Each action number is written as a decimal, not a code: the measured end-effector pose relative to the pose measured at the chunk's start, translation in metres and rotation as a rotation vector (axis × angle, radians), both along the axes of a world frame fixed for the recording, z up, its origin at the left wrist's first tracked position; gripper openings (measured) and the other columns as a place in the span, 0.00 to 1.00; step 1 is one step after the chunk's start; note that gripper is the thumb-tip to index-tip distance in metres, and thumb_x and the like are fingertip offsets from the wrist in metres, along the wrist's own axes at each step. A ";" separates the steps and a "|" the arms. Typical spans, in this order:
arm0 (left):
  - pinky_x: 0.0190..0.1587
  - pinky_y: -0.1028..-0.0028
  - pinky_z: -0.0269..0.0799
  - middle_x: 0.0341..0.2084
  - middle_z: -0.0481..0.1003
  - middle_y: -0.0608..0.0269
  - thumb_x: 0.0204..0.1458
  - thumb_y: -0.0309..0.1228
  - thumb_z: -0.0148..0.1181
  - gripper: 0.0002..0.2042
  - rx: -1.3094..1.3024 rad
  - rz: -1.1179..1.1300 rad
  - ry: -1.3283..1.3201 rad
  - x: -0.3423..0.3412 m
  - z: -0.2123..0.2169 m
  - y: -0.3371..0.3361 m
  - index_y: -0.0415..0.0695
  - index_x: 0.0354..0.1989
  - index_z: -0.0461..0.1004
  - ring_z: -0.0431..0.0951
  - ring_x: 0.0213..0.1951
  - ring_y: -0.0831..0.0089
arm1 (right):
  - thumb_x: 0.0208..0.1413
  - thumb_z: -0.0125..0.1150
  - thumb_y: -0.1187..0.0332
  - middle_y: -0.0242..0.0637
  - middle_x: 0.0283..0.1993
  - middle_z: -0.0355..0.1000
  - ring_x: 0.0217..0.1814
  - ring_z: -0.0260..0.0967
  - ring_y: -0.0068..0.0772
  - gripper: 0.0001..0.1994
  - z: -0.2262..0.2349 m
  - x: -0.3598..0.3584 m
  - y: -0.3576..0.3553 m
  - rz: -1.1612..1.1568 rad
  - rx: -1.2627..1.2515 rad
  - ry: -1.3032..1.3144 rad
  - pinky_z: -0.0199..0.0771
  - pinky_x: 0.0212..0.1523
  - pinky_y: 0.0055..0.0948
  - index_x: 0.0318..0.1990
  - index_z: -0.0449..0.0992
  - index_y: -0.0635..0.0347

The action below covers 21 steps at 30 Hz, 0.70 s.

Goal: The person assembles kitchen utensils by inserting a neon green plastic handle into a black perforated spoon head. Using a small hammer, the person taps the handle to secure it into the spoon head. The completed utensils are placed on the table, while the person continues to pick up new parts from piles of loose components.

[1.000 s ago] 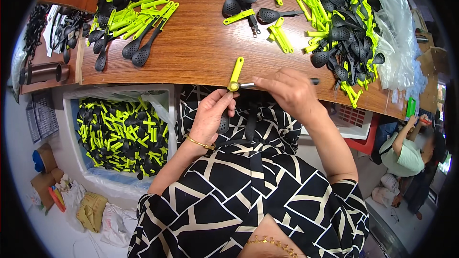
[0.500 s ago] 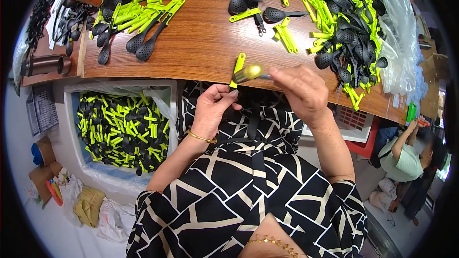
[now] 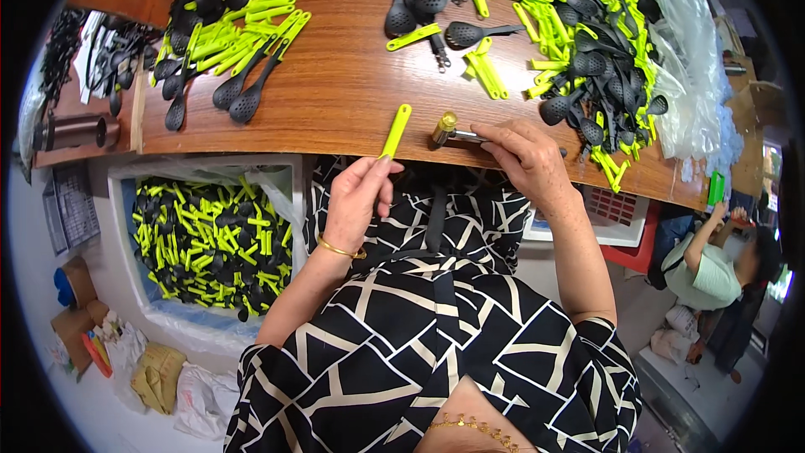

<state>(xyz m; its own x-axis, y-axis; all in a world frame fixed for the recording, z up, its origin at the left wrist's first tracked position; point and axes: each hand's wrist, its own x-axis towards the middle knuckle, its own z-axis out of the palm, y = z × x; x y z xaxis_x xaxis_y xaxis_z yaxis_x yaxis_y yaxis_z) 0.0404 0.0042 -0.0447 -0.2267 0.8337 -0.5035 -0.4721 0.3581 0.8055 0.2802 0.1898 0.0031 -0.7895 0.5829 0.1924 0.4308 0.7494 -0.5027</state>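
The left hand (image 3: pixel 356 197) pinches the near end of a lime-green utensil handle (image 3: pixel 397 129) between thumb and fingers, the holed tip pointing away over the edge of the wooden table (image 3: pixel 327 101); the right hand (image 3: pixel 530 155) grips the shaft of a small hammer (image 3: pixel 445 129) just beside it. The handle looks like light, stiff, slightly slippery plastic, best pinched by its sides; the hammer is probably head-heavy, best held along its shaft

The handle (image 3: pixel 397 132) is lime green, the hammer head (image 3: pixel 443 127) brassy, the tabletop (image 3: pixel 335 75) wood-grained brown.
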 end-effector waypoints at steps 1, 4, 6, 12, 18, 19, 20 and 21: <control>0.25 0.80 0.65 0.21 0.72 0.69 0.73 0.42 0.57 0.18 0.015 0.003 0.007 -0.002 -0.002 -0.003 0.36 0.47 0.82 0.70 0.22 0.81 | 0.60 0.72 0.72 0.38 0.40 0.81 0.41 0.80 0.44 0.16 0.002 0.002 0.004 0.011 0.052 0.010 0.81 0.42 0.42 0.55 0.86 0.51; 0.28 0.80 0.68 0.22 0.74 0.69 0.73 0.34 0.57 0.13 0.027 0.008 0.101 -0.012 -0.004 -0.021 0.36 0.48 0.82 0.72 0.23 0.82 | 0.59 0.72 0.71 0.36 0.42 0.81 0.47 0.79 0.42 0.14 0.006 0.015 0.019 -0.041 0.139 -0.069 0.78 0.50 0.42 0.52 0.87 0.52; 0.30 0.76 0.71 0.26 0.78 0.65 0.71 0.32 0.59 0.11 0.097 -0.010 0.463 -0.030 -0.028 -0.052 0.36 0.47 0.82 0.76 0.25 0.77 | 0.58 0.73 0.71 0.36 0.43 0.81 0.50 0.78 0.42 0.13 0.006 0.026 0.030 -0.092 0.180 -0.094 0.74 0.56 0.41 0.51 0.88 0.52; 0.50 0.57 0.80 0.43 0.84 0.49 0.60 0.36 0.67 0.16 -0.824 -0.140 1.319 -0.168 -0.152 -0.222 0.43 0.54 0.82 0.84 0.44 0.47 | 0.58 0.73 0.70 0.38 0.44 0.81 0.50 0.79 0.46 0.10 0.016 0.011 0.058 -0.206 0.231 0.045 0.76 0.54 0.44 0.47 0.87 0.55; 0.47 0.65 0.82 0.41 0.85 0.54 0.64 0.35 0.67 0.19 -0.602 -0.022 1.097 -0.195 -0.139 -0.216 0.36 0.58 0.80 0.87 0.41 0.62 | 0.60 0.71 0.66 0.36 0.44 0.82 0.52 0.79 0.46 0.08 -0.011 -0.047 0.095 -0.217 0.189 0.037 0.77 0.55 0.45 0.45 0.87 0.52; 0.43 0.69 0.83 0.37 0.85 0.56 0.65 0.34 0.67 0.17 -0.470 -0.015 0.799 -0.184 -0.104 -0.174 0.35 0.56 0.80 0.87 0.37 0.67 | 0.60 0.71 0.66 0.35 0.44 0.82 0.53 0.78 0.45 0.08 -0.016 -0.051 0.103 -0.222 0.296 0.010 0.77 0.55 0.45 0.46 0.87 0.51; 0.39 0.74 0.81 0.32 0.84 0.59 0.67 0.32 0.65 0.14 -0.402 -0.060 0.710 -0.167 -0.062 -0.132 0.35 0.53 0.82 0.85 0.33 0.73 | 0.59 0.71 0.67 0.34 0.44 0.82 0.54 0.78 0.44 0.08 -0.021 -0.053 0.112 -0.228 0.400 -0.016 0.76 0.56 0.45 0.46 0.87 0.50; 0.35 0.79 0.78 0.28 0.83 0.63 0.69 0.30 0.64 0.11 -0.336 -0.102 0.619 -0.145 -0.019 -0.092 0.35 0.51 0.83 0.82 0.28 0.79 | 0.59 0.71 0.67 0.33 0.44 0.82 0.55 0.77 0.43 0.09 -0.026 -0.056 0.121 -0.231 0.502 -0.044 0.76 0.56 0.45 0.46 0.88 0.49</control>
<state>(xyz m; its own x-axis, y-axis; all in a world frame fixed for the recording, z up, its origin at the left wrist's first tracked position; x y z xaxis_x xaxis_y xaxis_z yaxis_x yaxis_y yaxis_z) -0.1044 -0.0874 -0.0637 -0.4836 0.6881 -0.5410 0.0859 0.6524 0.7530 0.2245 0.3103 -0.0224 -0.6656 0.5869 0.4609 0.6249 0.7760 -0.0858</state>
